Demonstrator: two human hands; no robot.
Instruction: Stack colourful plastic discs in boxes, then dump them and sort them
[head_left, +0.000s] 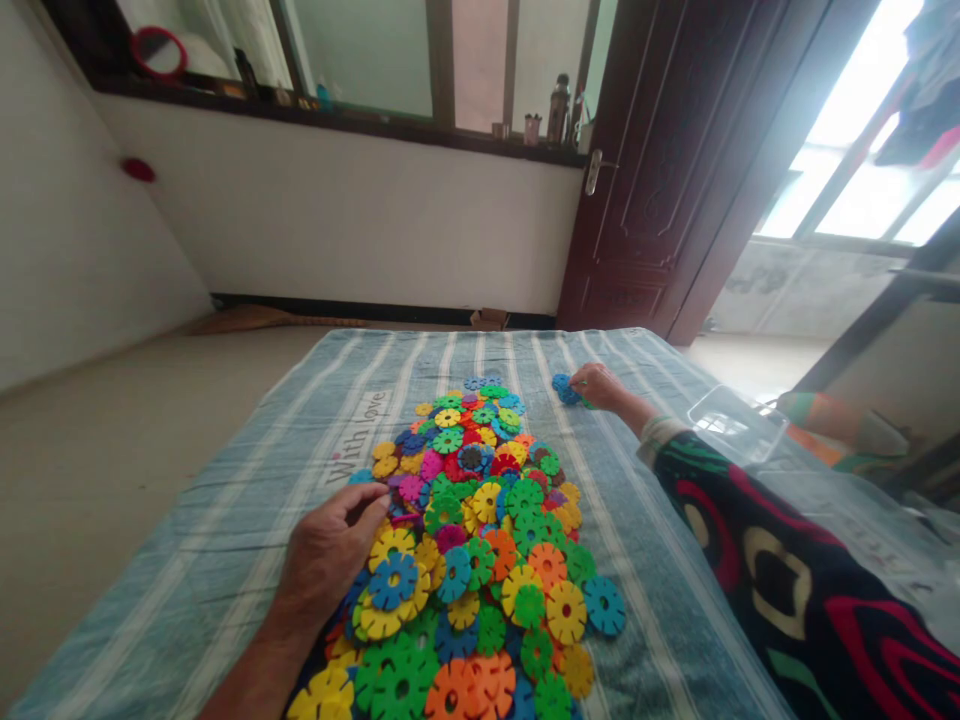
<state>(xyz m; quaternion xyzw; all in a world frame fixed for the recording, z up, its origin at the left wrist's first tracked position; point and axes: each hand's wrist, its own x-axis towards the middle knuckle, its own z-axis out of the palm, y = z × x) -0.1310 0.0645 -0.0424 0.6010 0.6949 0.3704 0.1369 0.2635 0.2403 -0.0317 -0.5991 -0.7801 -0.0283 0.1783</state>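
Note:
A long pile of notched plastic flower discs [525, 497] in many colours runs down the middle of the cloth-covered table. At its left edge is my left hand [330, 540], thumb and forefinger pinched together beside a purple disc [395, 482]; what they hold, if anything, is hidden. Farther back, my right hand [598, 385] reaches out with fingertips closed at a small group of blue notched discs [566, 395], apart from the pile. A bit of green shows under that hand. A single blue disc [604, 605] lies at the pile's right side.
The striped blue-grey cloth [255, 520] covers the table. A clear plastic container [731, 420] stands at right, beyond my sleeve. Behind the table are a white wall [375, 220], a small cardboard box [489, 319] on the floor and a dark red door [645, 170].

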